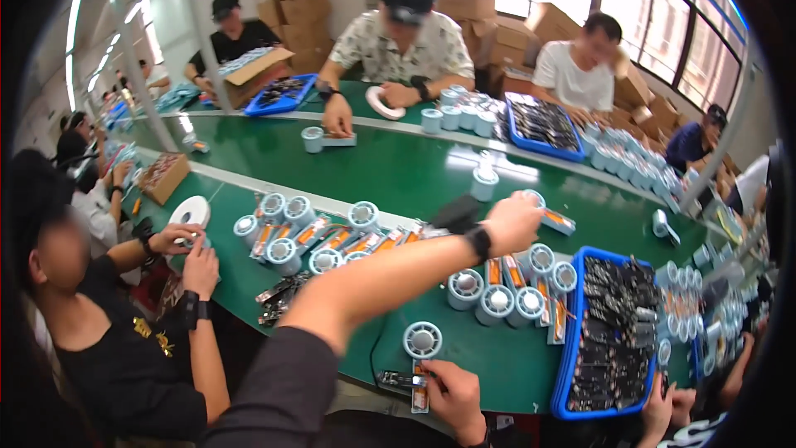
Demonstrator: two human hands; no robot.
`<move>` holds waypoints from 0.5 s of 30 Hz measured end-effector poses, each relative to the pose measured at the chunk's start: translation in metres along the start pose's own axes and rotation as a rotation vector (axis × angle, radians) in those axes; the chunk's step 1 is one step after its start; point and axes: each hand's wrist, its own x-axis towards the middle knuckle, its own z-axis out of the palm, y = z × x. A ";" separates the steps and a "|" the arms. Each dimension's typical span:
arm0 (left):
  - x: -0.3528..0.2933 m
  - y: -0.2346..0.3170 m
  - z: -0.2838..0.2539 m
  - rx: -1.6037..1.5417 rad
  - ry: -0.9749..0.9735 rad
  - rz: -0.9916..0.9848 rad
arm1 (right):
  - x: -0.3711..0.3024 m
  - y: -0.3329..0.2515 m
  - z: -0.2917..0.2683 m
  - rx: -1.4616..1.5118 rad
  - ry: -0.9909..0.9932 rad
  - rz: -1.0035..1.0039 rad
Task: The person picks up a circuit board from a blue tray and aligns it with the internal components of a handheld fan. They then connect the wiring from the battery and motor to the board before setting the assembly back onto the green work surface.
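Item 1: L hand [512, 222], arm outstretched; fingers at lt-blue plastic handheld fan w/ orange-marked handle [559, 221], on glossy green belt [390, 170]. Grip partly hidden; can't tell if closed.
Item 2: R hand [456, 398], thumb + fingers at 2nd lt-blue round-headed fan [423, 339], near edge of matte green tabletop [497, 369]; clamped or just touching, can't tell.
Item 3: blk oblong part [400, 379], across 2nd fan's handle.
Item 4: blue plastic rect. tray [568, 344], blk parts inside, R of fans.

A factory: workers [410, 54] line a green conveyor [398, 153].
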 end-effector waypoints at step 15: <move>0.048 -0.021 0.029 0.283 0.099 0.035 | 0.006 -0.008 -0.017 0.049 0.096 0.028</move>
